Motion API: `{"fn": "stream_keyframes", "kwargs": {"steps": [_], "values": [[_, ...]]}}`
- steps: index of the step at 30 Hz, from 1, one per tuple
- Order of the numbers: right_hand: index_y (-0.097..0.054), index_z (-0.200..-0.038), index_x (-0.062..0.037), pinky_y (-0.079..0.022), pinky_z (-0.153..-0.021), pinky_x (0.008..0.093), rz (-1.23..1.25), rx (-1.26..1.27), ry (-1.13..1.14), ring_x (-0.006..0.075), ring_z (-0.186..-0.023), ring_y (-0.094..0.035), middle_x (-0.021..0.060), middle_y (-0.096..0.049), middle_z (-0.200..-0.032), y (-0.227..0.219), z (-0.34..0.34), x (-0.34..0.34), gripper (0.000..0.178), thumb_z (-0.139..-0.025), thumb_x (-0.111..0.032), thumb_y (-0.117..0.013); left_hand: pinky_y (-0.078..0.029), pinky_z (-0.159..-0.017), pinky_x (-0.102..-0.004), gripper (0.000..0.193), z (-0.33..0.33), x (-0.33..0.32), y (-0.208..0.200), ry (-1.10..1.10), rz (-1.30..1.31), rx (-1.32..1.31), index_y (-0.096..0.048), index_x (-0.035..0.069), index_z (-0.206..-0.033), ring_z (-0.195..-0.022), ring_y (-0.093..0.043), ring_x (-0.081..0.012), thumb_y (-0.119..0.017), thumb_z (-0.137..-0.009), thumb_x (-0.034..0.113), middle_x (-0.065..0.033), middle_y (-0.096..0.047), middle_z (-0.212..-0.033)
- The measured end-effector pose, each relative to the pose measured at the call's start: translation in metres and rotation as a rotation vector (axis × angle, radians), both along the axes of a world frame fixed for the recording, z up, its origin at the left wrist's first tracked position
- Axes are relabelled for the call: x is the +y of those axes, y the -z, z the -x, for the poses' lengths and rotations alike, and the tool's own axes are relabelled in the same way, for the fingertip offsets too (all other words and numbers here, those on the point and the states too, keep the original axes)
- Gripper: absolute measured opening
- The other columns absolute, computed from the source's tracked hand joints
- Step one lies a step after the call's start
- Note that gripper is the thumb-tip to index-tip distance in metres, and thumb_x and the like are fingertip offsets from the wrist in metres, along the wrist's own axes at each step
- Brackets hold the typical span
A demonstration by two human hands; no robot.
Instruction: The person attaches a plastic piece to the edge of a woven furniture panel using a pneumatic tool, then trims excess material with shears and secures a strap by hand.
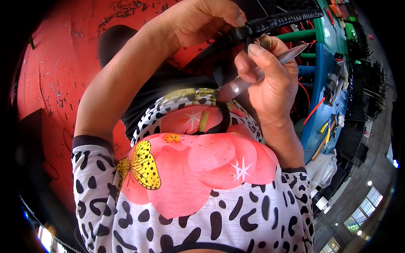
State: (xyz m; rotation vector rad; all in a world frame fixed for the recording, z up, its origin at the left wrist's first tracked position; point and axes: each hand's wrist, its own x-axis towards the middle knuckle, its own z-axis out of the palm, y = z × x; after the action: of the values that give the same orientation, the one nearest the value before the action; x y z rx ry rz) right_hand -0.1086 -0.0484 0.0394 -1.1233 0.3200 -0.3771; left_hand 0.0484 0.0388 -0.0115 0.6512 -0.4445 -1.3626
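Note:
My left hand point(206, 21) is closed at the top centre, its thumb and fingers pressed on a black ribbed bar point(278, 20) that looks wrapped in flat strip. Close by on the right, my right hand point(272, 71) grips a tapered, pointed spike point(241, 86), smooth and shiny. The spike lies slantwise across the fingers, its tip pointing up and to the right. A short dark strip end shows by the right thumb and forefinger, just below the bar. The fingertips of the left hand are partly hidden behind the bar.
A blue and green bench point(325, 63) stands on the right, holding a dark power tool point(334, 78) and small hand tools. Red floor point(55, 80) spreads leftward, scattered with black scraps. Black material is piled beyond the bench, and a white plastic bag point(322, 168) hangs nearer.

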Motion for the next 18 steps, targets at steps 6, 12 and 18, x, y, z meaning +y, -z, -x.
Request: {"fn": "stream_keyframes", "kwargs": {"steps": [6, 12, 18], "values": [[-0.056, -0.081, -0.0003, -0.033, -0.045, 0.019, 0.123, 0.029, 0.026, 0.0082, -0.052, -0.052, 0.0049, -0.056, -0.061, -0.0014, 0.0006, 0.0003, 0.008, -0.085, -0.005, -0.062, -0.048, -0.075, -0.0304, 0.024, 0.0012, -0.0015, 0.001, 0.001, 0.039, -0.001, -0.066, -0.006, -0.087, -0.073, -0.061, -0.0208, -0.064, -0.07, 0.011, -0.0129, -0.067, -0.082], [-0.058, -0.083, -0.0007, -0.033, -0.045, 0.0176, 0.356, -0.003, 0.019, 0.0051, -0.05, -0.047, 0.0012, -0.055, -0.059, -0.0006, 0.0022, -0.0021, 0.013, -0.087, -0.011, -0.064, -0.047, -0.073, -0.0296, 0.023, 0.0018, -0.0027, -0.0009, -0.001, 0.024, -0.011, -0.066, -0.005, -0.084, -0.071, -0.06, -0.0195, -0.064, -0.069, 0.012, -0.0115, -0.066, -0.079], [-0.058, -0.084, -0.0003, -0.034, -0.046, 0.0174, 0.411, -0.003, 0.057, 0.0048, -0.05, -0.047, 0.0003, -0.054, -0.06, -0.0017, 0.0039, -0.0001, 0.011, -0.088, -0.009, -0.064, -0.048, -0.071, -0.0285, 0.024, 0.0039, -0.0038, 0.0021, 0.04, 0.061, -0.007, -0.065, -0.007, -0.086, -0.071, -0.06, -0.0191, -0.064, -0.07, 0.012, -0.0121, -0.066, -0.08]]}}
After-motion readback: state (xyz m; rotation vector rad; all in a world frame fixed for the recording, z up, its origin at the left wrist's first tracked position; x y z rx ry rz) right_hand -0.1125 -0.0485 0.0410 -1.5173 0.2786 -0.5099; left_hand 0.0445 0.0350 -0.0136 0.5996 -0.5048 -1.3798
